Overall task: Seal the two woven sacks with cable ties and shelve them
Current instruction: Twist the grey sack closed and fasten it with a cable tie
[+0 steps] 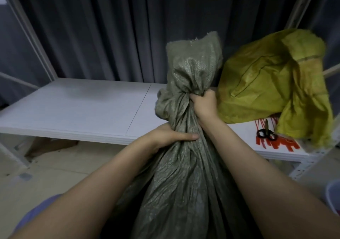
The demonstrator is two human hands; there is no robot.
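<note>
Grey sack [184, 174] is upright right in front of the person, in front of the shelf's front edge, with its bottom out of frame. The neck is bunched and twisted, and loose fabric above it stands up in a crumpled plume.

Right hand [202, 101] grips the twisted neck from the right side, fingers curled tight into the bunched fabric. Left hand [171, 137] holds the sack lower down on its left side. Its thumb lies flat across the front; the other fingers go round behind, out of sight. Both forearms are bare and reach in from the bottom edge.

Yellow sack [266, 84] sits on the shelf just right of the grey sack. It is slumped, with its top folded over and hanging toward the right; whether the mouth is tied, can't tell. Its lower right flap drapes over the shelf end.

Ties [287, 144], red, lie in a loose heap on the shelf near its front right corner, partly under the yellow sack. Scissors [267, 134] with black handles lie on top of them, handles toward the person.

Shelf [73, 110] is a white board in a pale metal frame, with a seam running down its middle. Dark curtain [110, 27] hangs behind it. Floor [55, 165] is pale, with something brown under the shelf at left, too dim to tell what.
</note>
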